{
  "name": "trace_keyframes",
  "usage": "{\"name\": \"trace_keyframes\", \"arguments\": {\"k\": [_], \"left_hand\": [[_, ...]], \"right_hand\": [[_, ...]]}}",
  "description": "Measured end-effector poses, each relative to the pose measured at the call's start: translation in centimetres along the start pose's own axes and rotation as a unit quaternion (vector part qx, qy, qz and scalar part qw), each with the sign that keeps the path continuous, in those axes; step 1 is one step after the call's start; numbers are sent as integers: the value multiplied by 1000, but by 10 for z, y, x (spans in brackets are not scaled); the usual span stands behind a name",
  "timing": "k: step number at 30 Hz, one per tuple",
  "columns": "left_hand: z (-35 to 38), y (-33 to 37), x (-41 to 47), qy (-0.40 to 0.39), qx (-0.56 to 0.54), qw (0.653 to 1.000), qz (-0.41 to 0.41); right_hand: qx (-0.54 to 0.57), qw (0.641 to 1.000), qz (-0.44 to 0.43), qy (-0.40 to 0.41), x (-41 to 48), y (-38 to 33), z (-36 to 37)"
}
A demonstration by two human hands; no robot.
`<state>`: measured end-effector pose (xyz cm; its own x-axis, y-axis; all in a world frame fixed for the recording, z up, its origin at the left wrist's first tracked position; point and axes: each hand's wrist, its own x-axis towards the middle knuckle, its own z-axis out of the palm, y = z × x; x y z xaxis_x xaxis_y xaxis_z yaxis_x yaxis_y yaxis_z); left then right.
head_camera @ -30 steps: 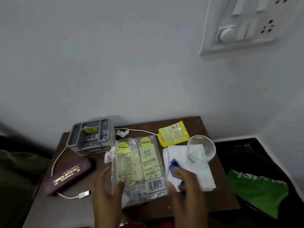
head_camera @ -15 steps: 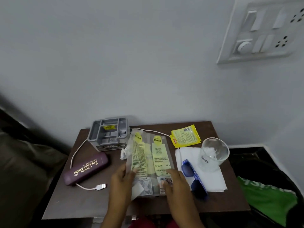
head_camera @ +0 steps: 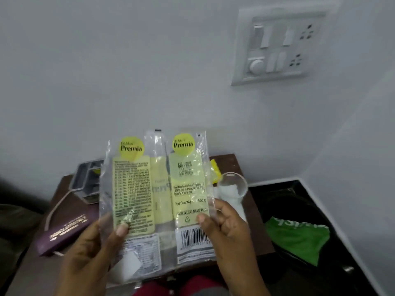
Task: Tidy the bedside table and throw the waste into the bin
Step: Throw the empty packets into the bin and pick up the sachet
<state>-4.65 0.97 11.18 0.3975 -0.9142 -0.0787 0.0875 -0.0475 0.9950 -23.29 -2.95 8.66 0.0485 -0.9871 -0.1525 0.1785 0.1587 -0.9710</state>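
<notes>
The clear plastic packet is up in the air over the tabletop, right in front of me. It looks empty, so I think it is light, thin, crinkly and a bit slippery. The bottom corners are good spots to hold. My left hand and right hand pinch it there, fingers clamped on it.

Both hands, left hand and right hand, have lifted the clear Premia packet off the bedside table, holding it upright.
</notes>
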Motion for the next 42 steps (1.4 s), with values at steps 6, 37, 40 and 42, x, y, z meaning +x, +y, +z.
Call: {"name": "trace_keyframes", "arguments": {"k": [6, 37, 40, 42], "left_hand": [[102, -6, 1, -80, -29, 996, 21], [278, -186, -14, -316, 217, 920, -77], [270, -180, -22, -329, 207, 921, -26], [257, -172, -25, -325, 207, 923, 10]], "right_hand": [[-29, 980, -71, 185, -10, -34, -88], [-543, 750, 193, 323, 22, 163, -301], [-516, 769, 181, 330, 17, 165, -281], [-471, 784, 155, 374, 18, 159, -260]]}}
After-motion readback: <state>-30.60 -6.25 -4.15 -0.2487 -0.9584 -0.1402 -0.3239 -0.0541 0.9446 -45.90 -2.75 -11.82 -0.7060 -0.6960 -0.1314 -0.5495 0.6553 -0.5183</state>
